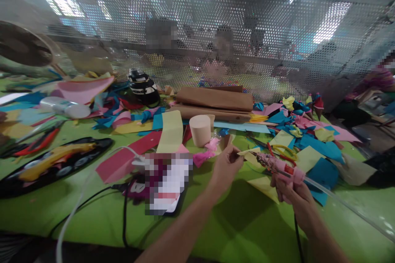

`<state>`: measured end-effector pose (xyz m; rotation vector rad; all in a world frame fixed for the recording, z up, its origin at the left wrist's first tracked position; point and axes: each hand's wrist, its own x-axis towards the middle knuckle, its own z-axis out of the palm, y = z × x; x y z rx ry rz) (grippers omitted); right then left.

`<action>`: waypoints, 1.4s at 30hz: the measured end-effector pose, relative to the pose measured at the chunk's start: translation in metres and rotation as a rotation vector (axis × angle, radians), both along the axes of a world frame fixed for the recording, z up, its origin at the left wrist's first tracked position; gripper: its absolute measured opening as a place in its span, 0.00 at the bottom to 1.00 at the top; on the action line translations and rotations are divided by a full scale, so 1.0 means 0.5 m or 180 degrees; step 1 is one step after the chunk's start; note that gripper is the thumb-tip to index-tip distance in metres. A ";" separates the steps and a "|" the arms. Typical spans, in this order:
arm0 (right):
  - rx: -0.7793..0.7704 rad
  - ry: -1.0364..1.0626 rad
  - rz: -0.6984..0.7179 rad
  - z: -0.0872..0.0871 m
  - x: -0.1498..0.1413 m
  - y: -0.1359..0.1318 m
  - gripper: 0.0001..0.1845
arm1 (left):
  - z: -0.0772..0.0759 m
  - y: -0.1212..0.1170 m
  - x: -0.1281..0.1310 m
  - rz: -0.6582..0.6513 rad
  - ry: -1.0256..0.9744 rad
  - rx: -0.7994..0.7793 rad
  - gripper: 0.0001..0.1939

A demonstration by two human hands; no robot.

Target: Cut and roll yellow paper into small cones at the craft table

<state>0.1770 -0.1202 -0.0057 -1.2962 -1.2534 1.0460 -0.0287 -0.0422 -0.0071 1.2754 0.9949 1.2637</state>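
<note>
My right hand [290,187] is wrapped round the handle of a pink glue gun [282,168], with a long clear glue stick [339,199] coming out of its back. The gun's nozzle points left, at a small piece of pale yellow paper [247,153]. Pinched in the fingers of my left hand [227,164] is that yellow paper; the nozzle tip is at its right end, though I cannot tell whether they touch. Just behind my left hand stands a brown paper cone [226,141]. A yellow paper sheet [265,187] lies beneath, between the two hands.
Scissors with red and yellow handles [282,152] lie behind the glue gun. A cream paper roll [200,130] stands near folded brown paper [212,102]. A phone [171,185] lies left, by cables. Coloured paper scraps [324,148] cover the right; a perforated metal panel [191,49] rises behind.
</note>
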 end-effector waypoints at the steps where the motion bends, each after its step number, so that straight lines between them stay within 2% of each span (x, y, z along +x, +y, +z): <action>1: 0.0001 0.0001 -0.0013 -0.003 0.002 0.001 0.21 | 0.000 0.000 0.000 0.0004 0.0014 0.0001 0.06; 8: 0.0052 -0.0051 -0.0145 -0.012 0.014 0.007 0.21 | -0.008 0.002 -0.002 0.0081 -0.0062 -0.0022 0.06; 15: 0.0062 -0.0078 -0.0280 -0.007 0.017 0.009 0.22 | 0.003 0.002 -0.003 0.0134 -0.0140 -0.0060 0.06; 29: -0.0077 -0.0059 -0.0081 -0.013 0.022 0.002 0.20 | -0.005 0.006 -0.004 0.0137 -0.0234 -0.0121 0.07; 32: -0.0107 0.0139 0.0047 -0.014 0.018 0.003 0.19 | -0.001 0.008 -0.003 0.0152 -0.0305 -0.0204 0.08; 37: 0.0046 0.0893 0.0112 -0.006 0.028 0.004 0.16 | 0.008 0.011 -0.004 0.0250 -0.0450 -0.0462 0.08; 39: 0.0134 0.1072 -0.0030 0.006 0.049 -0.002 0.14 | 0.012 0.010 -0.006 0.0308 -0.0499 -0.0572 0.09; 42: 0.0324 0.1059 -0.0574 0.025 0.106 -0.019 0.14 | 0.015 0.011 -0.009 0.0372 -0.0556 -0.0668 0.12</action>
